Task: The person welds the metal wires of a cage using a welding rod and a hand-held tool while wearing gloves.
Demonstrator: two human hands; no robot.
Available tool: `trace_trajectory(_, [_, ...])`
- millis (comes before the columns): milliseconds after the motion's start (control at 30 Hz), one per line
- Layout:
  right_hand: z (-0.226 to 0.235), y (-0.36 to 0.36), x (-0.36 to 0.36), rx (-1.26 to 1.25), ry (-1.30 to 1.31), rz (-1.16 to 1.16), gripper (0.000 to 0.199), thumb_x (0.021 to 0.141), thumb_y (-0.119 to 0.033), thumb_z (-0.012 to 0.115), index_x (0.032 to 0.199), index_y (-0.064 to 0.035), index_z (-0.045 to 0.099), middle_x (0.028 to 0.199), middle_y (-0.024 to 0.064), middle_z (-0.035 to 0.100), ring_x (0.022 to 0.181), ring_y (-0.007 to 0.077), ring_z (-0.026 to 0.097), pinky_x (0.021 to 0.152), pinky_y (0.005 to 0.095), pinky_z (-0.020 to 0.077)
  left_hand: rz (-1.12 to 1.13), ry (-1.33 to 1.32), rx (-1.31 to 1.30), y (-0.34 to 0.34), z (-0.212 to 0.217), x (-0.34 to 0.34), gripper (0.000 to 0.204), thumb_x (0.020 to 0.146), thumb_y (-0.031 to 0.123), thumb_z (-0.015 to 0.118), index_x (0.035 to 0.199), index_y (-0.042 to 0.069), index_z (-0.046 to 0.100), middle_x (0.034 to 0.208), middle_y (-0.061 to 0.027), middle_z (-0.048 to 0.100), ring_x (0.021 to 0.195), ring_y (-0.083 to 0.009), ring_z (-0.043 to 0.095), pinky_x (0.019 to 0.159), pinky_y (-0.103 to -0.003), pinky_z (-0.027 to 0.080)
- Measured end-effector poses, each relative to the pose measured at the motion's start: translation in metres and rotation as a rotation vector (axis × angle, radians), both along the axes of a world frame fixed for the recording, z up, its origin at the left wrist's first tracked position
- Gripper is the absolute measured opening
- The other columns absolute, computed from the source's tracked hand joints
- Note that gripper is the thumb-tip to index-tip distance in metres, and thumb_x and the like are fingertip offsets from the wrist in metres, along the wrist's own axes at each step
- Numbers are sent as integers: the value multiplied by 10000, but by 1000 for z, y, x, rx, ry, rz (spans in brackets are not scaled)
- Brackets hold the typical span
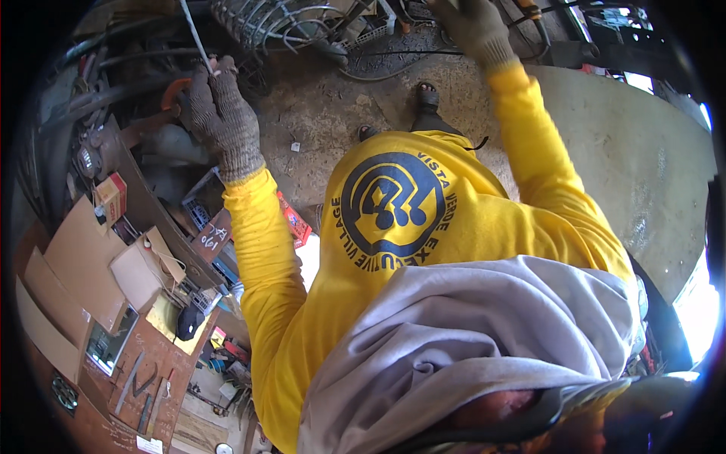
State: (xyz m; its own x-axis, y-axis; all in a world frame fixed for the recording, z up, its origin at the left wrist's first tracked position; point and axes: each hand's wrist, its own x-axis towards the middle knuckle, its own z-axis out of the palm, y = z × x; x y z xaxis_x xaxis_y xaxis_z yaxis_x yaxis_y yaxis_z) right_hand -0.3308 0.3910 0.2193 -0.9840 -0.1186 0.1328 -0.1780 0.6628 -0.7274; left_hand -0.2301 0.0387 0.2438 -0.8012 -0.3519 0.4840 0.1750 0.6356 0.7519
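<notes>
My left hand (227, 121), in a worn grey-brown knit glove, is raised at the upper left. Its fingertips are closed on a thin grey rod (195, 34) that slants up out of the picture. My right hand (476, 34), gloved alike, is at the top edge, somewhat blurred; its fingers are partly cut off there, so their grip is hidden. Between the two hands, on the far side, lies a round cage of bent metal wire (276, 23). Just right of my right hand is an orange-handled tool (528, 9) with a dark cable.
A large flat sheet (620, 166) stretches along the right. On the left, a brown workbench (113, 427) carries opened cardboard boxes (79, 261), a dark cap (189, 323) and several hand tools (140, 386). A cable (401, 74) crosses the stained concrete floor (318, 113) beyond my feet.
</notes>
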Motion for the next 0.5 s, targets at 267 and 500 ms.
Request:
trace_trajectory(267, [-2,-25,71,-677,-423,-14,546,962,-319,676,1419,-61,522,972,93,688,802,149,632,687,288,504,-47,-26,-56,-22,14,-49,317,1004,166,595,1218,-65,635,1087,-144,730,955,-193,703,869,-321,555])
trace_trajectory(500, [-28,-37,74,-192,-251,81,603,988,-447,593,1448,-72,488,1102,207,704,1000,323,695,860,400,535,3,-74,-225,-15,13,-100,419,978,349,647,1214,5,689,1088,-139,743,978,-213,688,896,-349,518])
